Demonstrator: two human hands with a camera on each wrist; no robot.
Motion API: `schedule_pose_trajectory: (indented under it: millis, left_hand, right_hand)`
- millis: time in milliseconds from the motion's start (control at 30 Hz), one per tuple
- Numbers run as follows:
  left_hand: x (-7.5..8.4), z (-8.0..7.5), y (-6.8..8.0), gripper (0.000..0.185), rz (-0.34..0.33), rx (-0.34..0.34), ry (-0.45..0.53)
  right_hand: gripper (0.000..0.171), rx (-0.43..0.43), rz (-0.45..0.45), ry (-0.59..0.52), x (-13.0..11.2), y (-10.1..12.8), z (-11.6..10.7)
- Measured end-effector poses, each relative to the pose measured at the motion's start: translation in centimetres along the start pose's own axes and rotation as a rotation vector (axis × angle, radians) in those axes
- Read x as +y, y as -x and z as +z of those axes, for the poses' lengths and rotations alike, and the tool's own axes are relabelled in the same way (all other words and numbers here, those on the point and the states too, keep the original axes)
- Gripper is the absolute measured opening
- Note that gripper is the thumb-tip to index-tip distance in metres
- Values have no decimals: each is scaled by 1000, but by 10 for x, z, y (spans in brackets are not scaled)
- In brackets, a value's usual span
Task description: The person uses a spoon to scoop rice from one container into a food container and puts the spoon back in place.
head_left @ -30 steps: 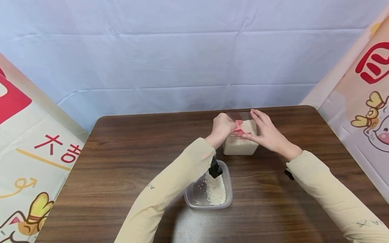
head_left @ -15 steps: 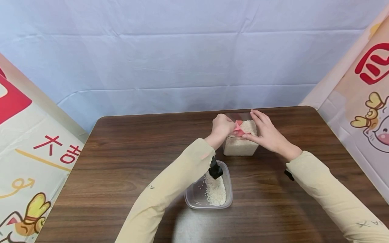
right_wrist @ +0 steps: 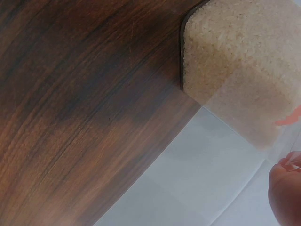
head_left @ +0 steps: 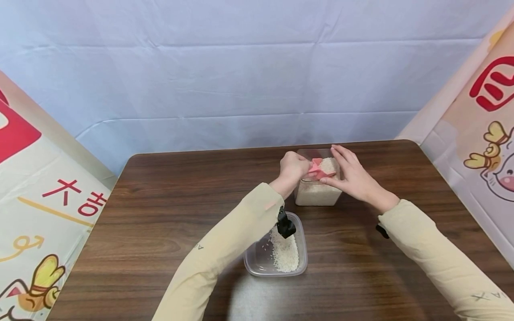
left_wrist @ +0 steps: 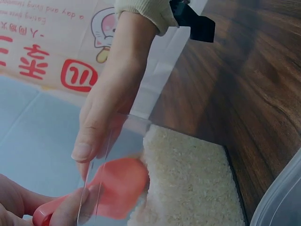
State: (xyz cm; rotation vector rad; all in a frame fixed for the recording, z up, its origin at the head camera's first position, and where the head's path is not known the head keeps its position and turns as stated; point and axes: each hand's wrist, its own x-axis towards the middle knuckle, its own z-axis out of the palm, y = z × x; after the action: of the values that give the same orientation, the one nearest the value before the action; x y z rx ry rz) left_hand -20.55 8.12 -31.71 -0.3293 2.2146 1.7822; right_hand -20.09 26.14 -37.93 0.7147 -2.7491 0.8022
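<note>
A tall clear container (head_left: pixel 317 192) filled with rice stands at the table's far middle. My left hand (head_left: pixel 292 166) grips the handle of a pink scoop (head_left: pixel 318 168), whose bowl lies in the rice at the container's mouth. In the left wrist view the pink scoop (left_wrist: pixel 118 185) rests against the rice (left_wrist: pixel 188 181), with my thumb (left_wrist: pixel 70 210) on its handle. My right hand (head_left: pixel 353 177) holds the container's right side, thumb on the near rim and fingers along the far side. The same right hand (left_wrist: pixel 107 109) shows against the clear wall.
A shallow clear tub (head_left: pixel 257 261) partly filled with rice sits nearer me, under my left forearm. The dark wooden table (head_left: pixel 168 214) spreads out on both sides. Printed banners (head_left: pixel 482 120) flank the table, and a pale cloth hangs behind it.
The pink scoop has lifted and tipped slightly at the container's mouth, with some rice on it. Both hands stay in nearly the same place.
</note>
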Motion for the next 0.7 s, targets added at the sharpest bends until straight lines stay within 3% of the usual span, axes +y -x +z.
schedule_pose_trajectory:
  millis: [200, 700]
  left_hand:
    - [-1, 1, -1, 12, 7, 11, -41]
    - [-1, 1, 0, 13, -1, -4, -30]
  right_hand:
    - [92, -3, 16, -6, -1, 0, 0]
    - [92, -17, 32, -9, -3, -1, -1]
